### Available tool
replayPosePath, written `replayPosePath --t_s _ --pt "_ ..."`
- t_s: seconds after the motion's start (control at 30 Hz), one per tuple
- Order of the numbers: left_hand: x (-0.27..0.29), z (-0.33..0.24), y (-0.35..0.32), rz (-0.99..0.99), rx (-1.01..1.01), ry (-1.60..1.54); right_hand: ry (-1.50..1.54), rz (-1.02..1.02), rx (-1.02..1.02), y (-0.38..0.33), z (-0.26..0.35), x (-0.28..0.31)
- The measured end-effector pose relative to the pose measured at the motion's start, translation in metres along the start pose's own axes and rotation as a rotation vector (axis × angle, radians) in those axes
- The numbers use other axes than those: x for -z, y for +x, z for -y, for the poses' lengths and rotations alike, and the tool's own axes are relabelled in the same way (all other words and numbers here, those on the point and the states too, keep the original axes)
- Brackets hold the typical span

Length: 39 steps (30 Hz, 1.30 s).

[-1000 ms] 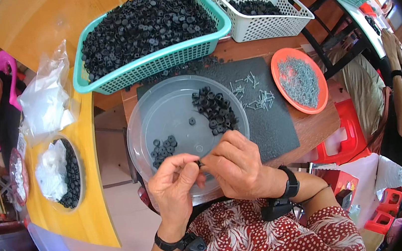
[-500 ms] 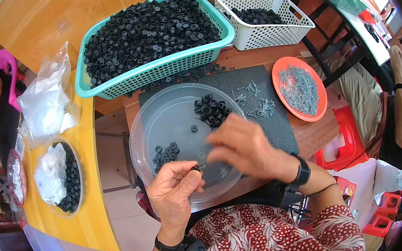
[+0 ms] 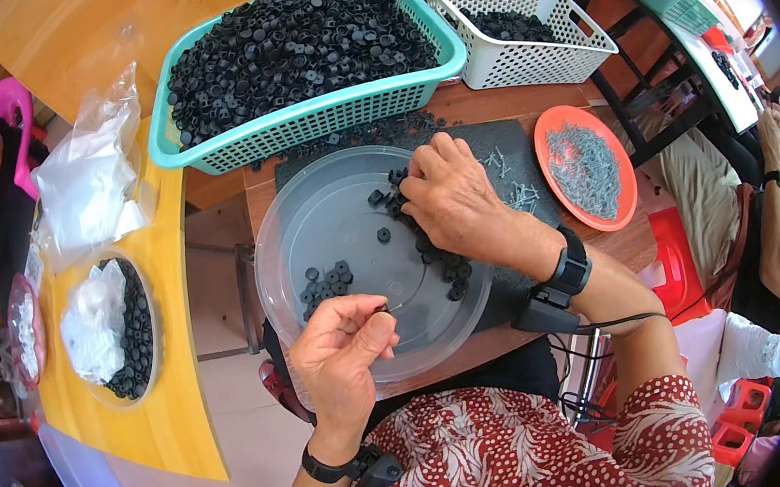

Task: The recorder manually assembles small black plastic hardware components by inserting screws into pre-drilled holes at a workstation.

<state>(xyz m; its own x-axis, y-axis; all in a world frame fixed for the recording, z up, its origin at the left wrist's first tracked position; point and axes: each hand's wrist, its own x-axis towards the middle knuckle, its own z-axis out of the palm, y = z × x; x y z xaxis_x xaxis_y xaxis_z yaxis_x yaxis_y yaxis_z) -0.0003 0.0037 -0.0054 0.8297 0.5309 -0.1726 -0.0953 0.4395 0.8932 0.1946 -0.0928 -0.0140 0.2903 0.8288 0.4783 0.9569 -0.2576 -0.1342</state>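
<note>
My left hand [image 3: 343, 349] pinches a small black cap with a thin metal pin at the near rim of a clear round plastic lid [image 3: 329, 222]. My right hand [image 3: 447, 193] reaches over the lid's far right side, fingertips on a pile of small black caps [image 3: 441, 262]; whether it grips one is hidden. A smaller cluster of black caps [image 3: 325, 284] lies on the lid's left. Loose metal pins [image 3: 520, 193] lie on the dark mat [image 3: 519, 145] just right of my right hand.
A teal basket [image 3: 317, 121] heaped with black caps stands behind the lid, a white basket [image 3: 523, 57] to its right. An orange plate [image 3: 625, 190] holds metal pins. On the yellow table [image 3: 186, 405] at left are plastic bags and a bowl of caps. Other people sit at both sides.
My right hand left my left hand and moved up and away to the cap pile on the lid. My left hand stayed near the lid's front rim, still pinching its piece.
</note>
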Motion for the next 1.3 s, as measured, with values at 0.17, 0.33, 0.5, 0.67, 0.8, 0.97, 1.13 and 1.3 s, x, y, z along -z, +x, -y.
replayPosePath --t_s 0.17,0.33,0.5,0.67,0.8,0.97,1.13,1.3 --pt "0.003 0.0 -0.001 0.024 -0.005 0.014 0.116 -0.052 -0.016 -0.007 0.005 0.0" --pt "0.001 -0.002 0.0 -0.005 -0.036 -0.008 0.185 -0.126 0.097 -0.015 0.029 0.015" --pt "-0.004 -0.004 0.004 -0.032 -0.107 0.023 0.3 -0.04 0.08 -0.026 0.054 0.026" --pt "-0.007 -0.001 0.004 0.004 -0.156 0.004 0.548 -0.122 -0.033 -0.03 0.065 0.026" --pt "-0.006 0.0 0.005 -0.007 -0.133 -0.009 0.729 -0.09 -0.196 -0.036 0.072 0.024" --pt "-0.003 0.003 0.003 0.038 -0.172 -0.093 0.99 -0.055 -0.406 -0.036 0.081 0.034" --pt "-0.003 0.004 0.003 0.04 -0.182 -0.113 1.046 -0.092 -0.442 -0.04 0.084 0.03" --pt "-0.001 0.003 0.0 0.052 -0.176 -0.115 1.095 -0.16 -0.454 -0.044 0.088 0.024"
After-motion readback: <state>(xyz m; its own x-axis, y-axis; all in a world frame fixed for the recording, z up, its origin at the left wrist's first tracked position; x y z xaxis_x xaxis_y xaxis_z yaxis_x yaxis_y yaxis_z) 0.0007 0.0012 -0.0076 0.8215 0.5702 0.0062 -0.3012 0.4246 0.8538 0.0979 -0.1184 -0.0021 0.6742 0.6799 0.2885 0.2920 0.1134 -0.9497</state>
